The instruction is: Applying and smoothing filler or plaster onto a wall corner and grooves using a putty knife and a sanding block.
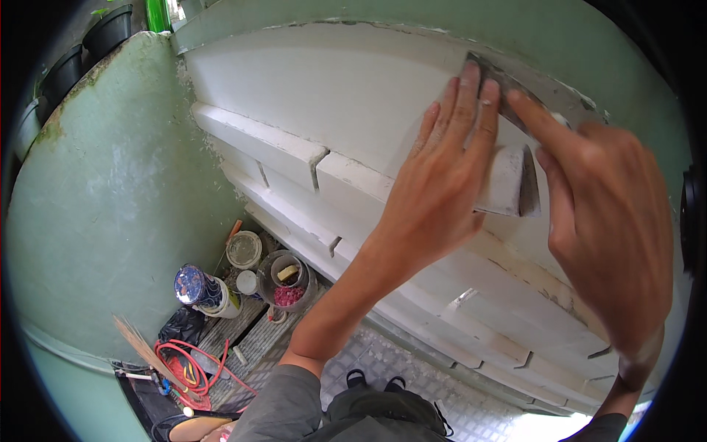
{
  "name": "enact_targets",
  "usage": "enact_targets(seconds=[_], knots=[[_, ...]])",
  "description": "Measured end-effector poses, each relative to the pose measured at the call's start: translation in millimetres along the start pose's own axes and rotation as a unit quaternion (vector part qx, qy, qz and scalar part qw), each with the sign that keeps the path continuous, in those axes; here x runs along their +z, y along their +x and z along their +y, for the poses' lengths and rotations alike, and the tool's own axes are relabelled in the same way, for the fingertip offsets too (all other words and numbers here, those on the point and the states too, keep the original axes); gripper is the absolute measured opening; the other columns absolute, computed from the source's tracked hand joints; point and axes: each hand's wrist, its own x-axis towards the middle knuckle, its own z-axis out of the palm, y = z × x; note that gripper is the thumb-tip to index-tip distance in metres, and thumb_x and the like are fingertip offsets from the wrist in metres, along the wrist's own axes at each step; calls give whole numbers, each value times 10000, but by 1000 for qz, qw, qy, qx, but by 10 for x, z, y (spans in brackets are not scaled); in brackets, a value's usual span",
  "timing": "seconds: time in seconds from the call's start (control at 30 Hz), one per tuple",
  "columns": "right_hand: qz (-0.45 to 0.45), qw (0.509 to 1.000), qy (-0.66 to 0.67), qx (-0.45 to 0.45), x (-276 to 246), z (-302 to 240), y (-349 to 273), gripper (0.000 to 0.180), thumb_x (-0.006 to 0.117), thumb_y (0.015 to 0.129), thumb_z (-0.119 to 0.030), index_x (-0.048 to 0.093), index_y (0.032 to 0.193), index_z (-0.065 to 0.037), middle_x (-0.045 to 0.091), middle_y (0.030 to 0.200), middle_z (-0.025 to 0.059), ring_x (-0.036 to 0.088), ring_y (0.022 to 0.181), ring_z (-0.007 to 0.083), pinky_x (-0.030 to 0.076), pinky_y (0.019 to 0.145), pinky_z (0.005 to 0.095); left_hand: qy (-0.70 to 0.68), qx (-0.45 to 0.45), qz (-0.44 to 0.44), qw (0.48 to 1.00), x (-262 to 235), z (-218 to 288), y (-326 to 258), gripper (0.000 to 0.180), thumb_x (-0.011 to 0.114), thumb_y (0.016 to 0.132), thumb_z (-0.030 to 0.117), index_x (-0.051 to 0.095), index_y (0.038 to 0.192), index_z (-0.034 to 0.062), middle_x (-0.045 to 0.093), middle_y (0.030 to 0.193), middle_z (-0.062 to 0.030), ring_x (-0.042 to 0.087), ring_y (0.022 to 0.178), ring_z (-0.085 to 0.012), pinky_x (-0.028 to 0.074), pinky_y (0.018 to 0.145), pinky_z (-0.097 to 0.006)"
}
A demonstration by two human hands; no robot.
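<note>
My right hand (607,206) grips a wide putty knife (508,88), its index finger stretched along the dark metal blade. That blade lies against the white wall panel (294,77), just below the green upper border. My left hand (445,166) has its fingertips on or beside the same blade. A second putty knife (504,180), its blade coated whitish, sticks out from beneath my left palm, apparently held by the thumb; its handle is hidden. Pale smears mark the fingers of my left hand.
Stepped white ledges (258,144) run below the panel. At lower left, paint cans (199,287), a bucket (305,272) and a coiled red hose (191,372) stand by slatted boards (258,339). Black plant pots (107,33) sit atop the curved green wall (121,184).
</note>
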Motion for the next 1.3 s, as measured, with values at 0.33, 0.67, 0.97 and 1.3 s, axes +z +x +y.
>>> enact_targets(seconds=[0.33, 0.67, 0.97, 1.3], knots=[[-52, 992, 112, 32, 80, 158, -89, 378, 583, 985, -44, 715, 1339, -60, 652, 724, 219, 623, 669, 390, 479, 683, 480, 18, 10, -7, 1000, -82, -20, -3, 990, 741, 708, -63, 303, 1596, -97, 265, 1659, -360, 289, 1549, -511, 321, 1235, -579], [-3, 989, 147, -1, 55, 319, -241, 533, 639, 895, 19, 677, 1410, -112, 663, 909, 199, 619, 802, 369, 485, 758, 429, 22, 0, 41, 999, 72, -37, -103, 989, 681, 744, -62, 239, 1629, -77, 197, 1707, -320, 251, 1568, -505, 299, 1240, -589], [176, 899, 391, 86, 380, 399, -692, 481, 720, 869, -46, 665, 1344, 4, 713, 1151, 152, 691, 962, 210, 545, 820, 320, 6, -5, 68, 998, 274, -15, -75, 1193, 765, 642, -98, 151, 1663, -50, 183, 1705, -338, 238, 1563, -531, 301, 1243, -579], [320, 752, 558, 142, 846, 322, -493, 327, 730, 901, -132, 704, 1163, 62, 701, 1082, 167, 614, 640, 126, 496, 565, 250, -8, 12, 45, 999, 211, -36, -1, 1233, 774, 569, -114, 171, 1645, -86, 201, 1681, -374, 255, 1556, -531, 304, 1253, -547]])
